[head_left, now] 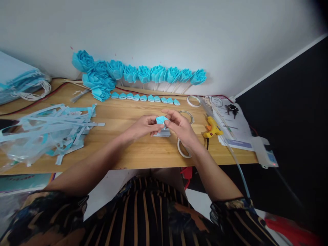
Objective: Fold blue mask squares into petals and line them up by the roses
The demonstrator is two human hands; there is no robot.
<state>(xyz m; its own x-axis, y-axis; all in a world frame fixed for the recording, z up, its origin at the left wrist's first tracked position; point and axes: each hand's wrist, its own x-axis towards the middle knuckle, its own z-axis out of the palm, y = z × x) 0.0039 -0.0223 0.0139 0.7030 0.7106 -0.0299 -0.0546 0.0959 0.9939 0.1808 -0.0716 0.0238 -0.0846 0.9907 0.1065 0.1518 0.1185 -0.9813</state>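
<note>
A small folded blue paper petal (161,120) is held up between both my hands, above the front middle of the table. My left hand (143,127) pinches its left side between thumb and fingers. On its right side, the thumb and fingers of my right hand (180,127) grip it, with one finger stretched out. Just below lies a small stack of pale paper pieces (162,132), partly hidden by my hands. Behind them runs a row of similar folded petals (143,98). Rolls of tape (182,150) lie near my right hand, one partly covered by it.
Blue paper flowers (144,74) on sticks lean along the wall. Paper strips and a plastic bag (51,133) heap up at left. A yellow glue gun (214,127), papers (237,126), keys (232,109) and a white power box (265,152) are at right.
</note>
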